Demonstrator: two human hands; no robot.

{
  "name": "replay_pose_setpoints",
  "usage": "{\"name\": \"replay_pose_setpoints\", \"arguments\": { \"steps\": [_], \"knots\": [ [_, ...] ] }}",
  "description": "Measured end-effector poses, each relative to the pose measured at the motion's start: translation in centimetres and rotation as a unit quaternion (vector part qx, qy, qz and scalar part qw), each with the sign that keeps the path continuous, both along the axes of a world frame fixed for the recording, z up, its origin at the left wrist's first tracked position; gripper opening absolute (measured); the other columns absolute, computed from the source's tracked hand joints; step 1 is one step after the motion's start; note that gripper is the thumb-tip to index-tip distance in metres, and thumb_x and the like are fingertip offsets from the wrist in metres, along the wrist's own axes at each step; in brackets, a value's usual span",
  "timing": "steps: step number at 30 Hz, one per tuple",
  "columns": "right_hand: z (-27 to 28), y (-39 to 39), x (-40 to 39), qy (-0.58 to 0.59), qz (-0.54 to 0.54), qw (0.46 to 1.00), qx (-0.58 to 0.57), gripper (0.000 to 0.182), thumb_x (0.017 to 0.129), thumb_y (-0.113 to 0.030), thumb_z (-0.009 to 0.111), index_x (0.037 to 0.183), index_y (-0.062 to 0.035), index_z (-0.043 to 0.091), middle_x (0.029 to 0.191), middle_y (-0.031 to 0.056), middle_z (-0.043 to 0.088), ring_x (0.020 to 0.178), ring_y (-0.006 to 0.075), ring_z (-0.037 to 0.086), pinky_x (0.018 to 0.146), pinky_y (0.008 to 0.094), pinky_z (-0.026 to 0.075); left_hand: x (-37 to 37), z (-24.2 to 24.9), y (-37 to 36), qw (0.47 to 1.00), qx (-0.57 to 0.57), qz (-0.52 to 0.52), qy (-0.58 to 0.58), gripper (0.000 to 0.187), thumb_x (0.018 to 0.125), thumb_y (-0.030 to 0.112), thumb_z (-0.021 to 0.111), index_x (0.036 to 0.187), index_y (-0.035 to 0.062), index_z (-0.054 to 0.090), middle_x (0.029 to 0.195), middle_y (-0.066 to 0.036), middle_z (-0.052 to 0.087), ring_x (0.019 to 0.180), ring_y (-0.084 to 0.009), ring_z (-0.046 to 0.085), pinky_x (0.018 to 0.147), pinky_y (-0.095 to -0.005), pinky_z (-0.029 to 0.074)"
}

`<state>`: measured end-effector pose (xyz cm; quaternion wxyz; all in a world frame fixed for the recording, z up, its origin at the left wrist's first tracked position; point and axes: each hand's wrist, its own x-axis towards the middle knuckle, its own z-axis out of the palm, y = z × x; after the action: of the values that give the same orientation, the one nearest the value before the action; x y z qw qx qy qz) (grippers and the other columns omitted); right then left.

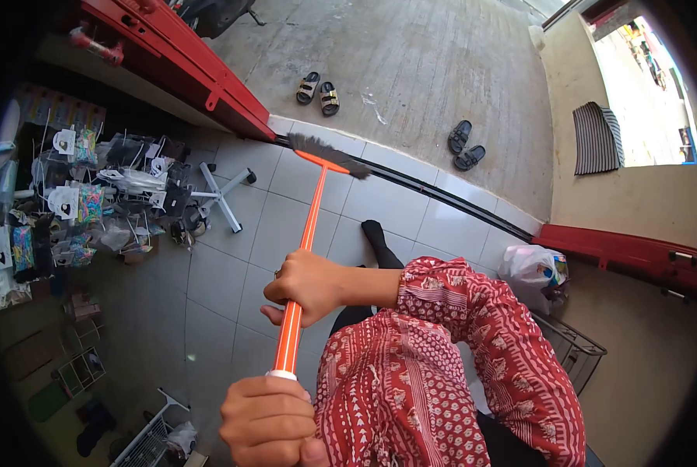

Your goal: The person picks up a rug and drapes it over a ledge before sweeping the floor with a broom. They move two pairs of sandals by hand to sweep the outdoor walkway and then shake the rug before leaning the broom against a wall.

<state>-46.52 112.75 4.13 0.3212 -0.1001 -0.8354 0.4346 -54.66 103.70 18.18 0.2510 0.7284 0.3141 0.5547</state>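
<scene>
The broom (314,212) is in both your hands in the head view, slanting across the tiled floor (266,222) toward the doorway. Its handle (288,342) is orange with pale stripes, and its orange head (317,161) carries dark bristles (313,145) that overlap the door track (457,198); I cannot tell whether they press on it. The grip of your right hand (309,288) is narrow, fingers wrapped around the handle partway along, with your forearm coming out of a red patterned sleeve (492,319). The grip of your left hand (269,420) is narrow too, curled around the lower end just below a white collar (282,374). Your foot in a black sock (374,235) shows against the tiles, near the broom's head. Beyond the track, on gray concrete (410,70), you have buckled sandals (308,89) toward the left and black sandals (459,136) farther right. At your left, packaged goods (89,204) hang near a white wheeled base (224,201). To your right, a white plastic bag (523,265) sits beside the red door frame (597,247), and a striped cloth (595,140) drapes over the wall (628,196).
</scene>
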Motion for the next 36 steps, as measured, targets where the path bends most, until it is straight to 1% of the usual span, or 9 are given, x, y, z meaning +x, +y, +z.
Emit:
{"name": "replay_pose_setpoints", "arguments": {
  "steps": [2, 8, 11, 16, 23, 28, 30, 32, 36],
  "knots": [
    [0.6, -3.8, 0.6, 0.027, 0.005, 0.998, -0.050, 0.042, 0.076, -0.023, 0.059, 0.045, -0.0074, 0.037, 0.037, 0.0062, 0.038, 0.033, 0.0283, 0.040, 0.036, 0.0369, 0.031, 0.5, 2.1, -1.4, 0.992, -0.010, -0.116, 0.055, 0.023, 0.072, 0.001, 0.053, 0.055, 0.0075, 0.038, 0.045, -0.002, 0.048, 0.037, -0.0124, 0.047, 0.047, -0.0292, 0.048],
    [-5.2, -9.1, 5.0, -0.017, 0.005, 0.991, -0.129, 0.042, 0.077, -0.025, 0.059, 0.045, -0.0061, 0.040, 0.038, 0.0081, 0.040, 0.035, 0.0304, 0.041, 0.038, 0.0387, 0.032, 4.4, -4.4, -4.4, 0.992, -0.064, -0.095, -0.046, 0.027, 0.071, 0.001, 0.055, 0.049, 0.0043, 0.039, 0.045, -0.004, 0.047, 0.038, -0.0149, 0.047, 0.047, -0.0290, 0.048],
    [-8.9, -7.7, 9.2, -0.100, -0.031, 0.991, -0.081, 0.039, 0.077, -0.026, 0.059, 0.047, -0.0056, 0.044, 0.040, 0.0095, 0.042, 0.038, 0.0321, 0.043, 0.041, 0.0404, 0.035, 6.3, -9.5, -4.1, 0.983, -0.029, -0.168, -0.065, 0.025, 0.067, -0.003, 0.052, 0.051, 0.0052, 0.035, 0.044, -0.004, 0.046, 0.036, -0.0154, 0.046, 0.047, -0.0310, 0.046],
    [-15.4, -3.2, 17.4, -0.237, -0.051, 0.970, -0.007, 0.029, 0.071, -0.025, 0.059, 0.052, -0.0047, 0.052, 0.049, 0.0149, 0.051, 0.049, 0.0347, 0.051, 0.049, 0.0433, 0.041, 12.8, -17.9, -2.6, 0.989, -0.048, -0.138, -0.011, 0.026, 0.059, -0.007, 0.053, 0.049, 0.0045, 0.031, 0.048, -0.006, 0.041, 0.042, -0.0214, 0.043, 0.053, -0.0333, 0.045],
    [-12.6, -4.5, 21.8, -0.096, -0.349, 0.931, 0.047, 0.028, 0.072, -0.013, 0.058, 0.050, -0.0052, 0.043, 0.045, 0.0104, 0.045, 0.043, 0.0303, 0.047, 0.052, 0.0382, 0.041, 17.7, -13.6, 0.8, 0.943, 0.030, -0.327, 0.047, 0.028, 0.049, -0.005, 0.054, 0.048, 0.0059, 0.029, 0.045, -0.004, 0.034, 0.038, -0.0204, 0.037, 0.045, -0.0305, 0.042],
    [-8.8, -10.5, 26.5, 0.074, -0.602, 0.795, 0.003, 0.034, 0.073, -0.003, 0.062, 0.051, -0.0076, 0.036, 0.042, 0.0055, 0.036, 0.041, 0.0256, 0.041, 0.058, 0.0344, 0.041, 24.6, -10.8, -3.1, 0.903, 0.001, -0.429, -0.018, 0.034, 0.059, -0.003, 0.058, 0.046, 0.0076, 0.028, 0.044, -0.002, 0.037, 0.037, -0.0173, 0.039, 0.046, -0.0306, 0.046],
    [-4.7, -13.2, 27.6, 0.119, -0.688, 0.715, -0.005, 0.033, 0.073, -0.004, 0.064, 0.053, -0.0078, 0.037, 0.047, 0.0054, 0.037, 0.043, 0.0246, 0.040, 0.057, 0.0343, 0.039, 26.6, -6.1, -3.8, 0.862, -0.056, -0.498, -0.070, 0.032, 0.065, -0.003, 0.060, 0.048, 0.0069, 0.034, 0.044, -0.002, 0.037, 0.036, -0.0169, 0.038, 0.051, -0.0300, 0.048],
    [-1.4, -16.2, 29.5, 0.134, -0.700, 0.702, 0.003, 0.032, 0.072, -0.007, 0.067, 0.056, -0.0082, 0.040, 0.052, 0.0049, 0.039, 0.044, 0.0233, 0.040, 0.055, 0.0342, 0.038, 28.8, -2.4, -4.2, 0.812, -0.094, -0.563, -0.124, 0.034, 0.067, 0.004, 0.060, 0.047, 0.0066, 0.032, 0.042, -0.003, 0.035, 0.036, -0.0167, 0.038, 0.045, -0.0308, 0.043],
    [1.5, -25.0, 34.7, 0.051, -0.676, 0.734, -0.048, 0.033, 0.073, -0.013, 0.071, 0.056, -0.0076, 0.043, 0.053, 0.0041, 0.040, 0.043, 0.0207, 0.039, 0.045, 0.0318, 0.031, 36.7, -0.4, -4.5, 0.548, -0.131, -0.807, -0.179, 0.035, 0.074, 0.006, 0.056, 0.047, 0.0080, 0.034, 0.042, -0.001, 0.034, 0.036, -0.0136, 0.040, 0.042, -0.0281, 0.040]
  ]
}}
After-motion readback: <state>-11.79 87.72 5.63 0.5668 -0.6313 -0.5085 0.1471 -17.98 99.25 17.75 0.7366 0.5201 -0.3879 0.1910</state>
